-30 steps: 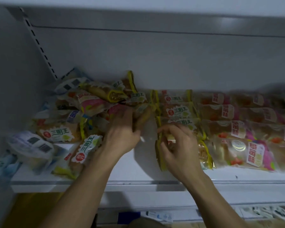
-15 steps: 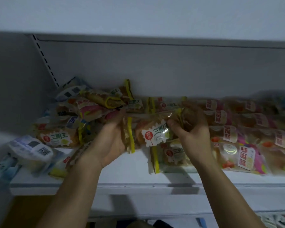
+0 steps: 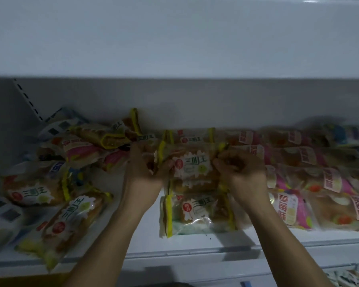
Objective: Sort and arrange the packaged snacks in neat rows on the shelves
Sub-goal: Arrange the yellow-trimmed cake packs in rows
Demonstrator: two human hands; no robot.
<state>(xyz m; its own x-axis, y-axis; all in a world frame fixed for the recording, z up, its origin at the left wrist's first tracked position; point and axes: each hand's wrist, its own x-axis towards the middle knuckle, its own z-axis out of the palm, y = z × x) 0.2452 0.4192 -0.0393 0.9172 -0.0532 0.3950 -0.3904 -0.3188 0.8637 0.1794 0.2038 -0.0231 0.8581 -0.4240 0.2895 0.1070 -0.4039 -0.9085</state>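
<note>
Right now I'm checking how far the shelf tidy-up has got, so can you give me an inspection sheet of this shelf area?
Surface: white shelf, dimly lit, bare strip along its front edge.
Job's things: yellow-edged snack pack held up between both hands, above the yellow row; pink packs lie in rows on the right.
Clutter: loose pile of mixed packs on the left, tilted and overlapping, not yet sorted.
Grippers: left hand grips the pack's left end; right hand pinches its right end.
Cables: nothing seen.
Surroundings: grey back panel, slotted upright at left, another shelf above.
</note>
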